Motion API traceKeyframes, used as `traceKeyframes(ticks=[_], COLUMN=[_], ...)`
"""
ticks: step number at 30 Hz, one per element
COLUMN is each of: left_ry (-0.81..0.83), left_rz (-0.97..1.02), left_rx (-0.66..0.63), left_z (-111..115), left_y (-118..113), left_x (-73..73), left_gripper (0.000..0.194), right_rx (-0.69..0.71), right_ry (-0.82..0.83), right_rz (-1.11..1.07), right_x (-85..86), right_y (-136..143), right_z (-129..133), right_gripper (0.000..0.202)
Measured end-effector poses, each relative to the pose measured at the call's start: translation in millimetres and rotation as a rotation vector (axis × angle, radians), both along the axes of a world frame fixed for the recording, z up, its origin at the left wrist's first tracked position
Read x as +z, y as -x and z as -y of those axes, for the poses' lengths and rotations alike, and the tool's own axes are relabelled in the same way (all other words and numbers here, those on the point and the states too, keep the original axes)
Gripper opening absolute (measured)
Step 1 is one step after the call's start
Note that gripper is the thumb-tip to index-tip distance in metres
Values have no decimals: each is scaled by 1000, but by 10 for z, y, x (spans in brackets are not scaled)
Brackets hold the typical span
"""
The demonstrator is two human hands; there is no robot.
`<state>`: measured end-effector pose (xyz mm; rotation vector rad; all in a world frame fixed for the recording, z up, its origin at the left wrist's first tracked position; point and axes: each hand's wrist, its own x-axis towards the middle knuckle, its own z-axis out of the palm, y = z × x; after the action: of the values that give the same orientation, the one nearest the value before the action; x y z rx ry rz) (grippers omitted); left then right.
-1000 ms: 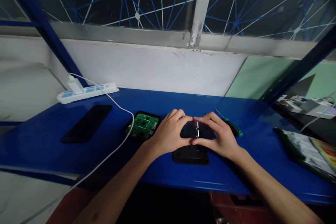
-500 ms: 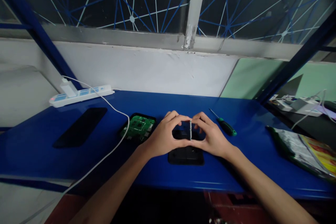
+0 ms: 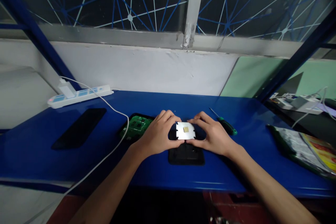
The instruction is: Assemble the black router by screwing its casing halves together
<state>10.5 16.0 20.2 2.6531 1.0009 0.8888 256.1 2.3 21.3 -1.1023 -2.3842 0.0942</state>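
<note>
Left hand and right hand pinch a silver plate by its edges, over a black cover on the blue bench.
Gripping the edges probably leaves the face untouched; that face looks pale and smooth, notched along its sides, with a yellowish square near the middle.

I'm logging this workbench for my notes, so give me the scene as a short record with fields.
held item: silver metal plate with square tan pad
left hand: grip on the plate's left side
right hand: grip on its right side
nearest the hands: black cover
left: green circuit board, dark flat panel, power strip
right: screwdriver, packet
surface: blue table
</note>
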Motion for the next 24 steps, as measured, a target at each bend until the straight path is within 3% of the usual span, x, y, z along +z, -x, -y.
traceKeyframes(ticks=[9, 15, 24], left_ry=[24, 34, 239], left_rz=[1, -5, 6], left_rx=[31, 17, -43], left_z=[35, 39, 95], left_y=[26, -8, -55], left_x=[5, 6, 82], left_gripper=[44, 47, 38], right_rx=[8, 9, 69], right_ry=[-117, -71, 109], right_rz=[-43, -52, -47], right_x=[0, 4, 63], right_y=[-1, -16, 16], right_z=[23, 17, 50], right_gripper=[54, 54, 53])
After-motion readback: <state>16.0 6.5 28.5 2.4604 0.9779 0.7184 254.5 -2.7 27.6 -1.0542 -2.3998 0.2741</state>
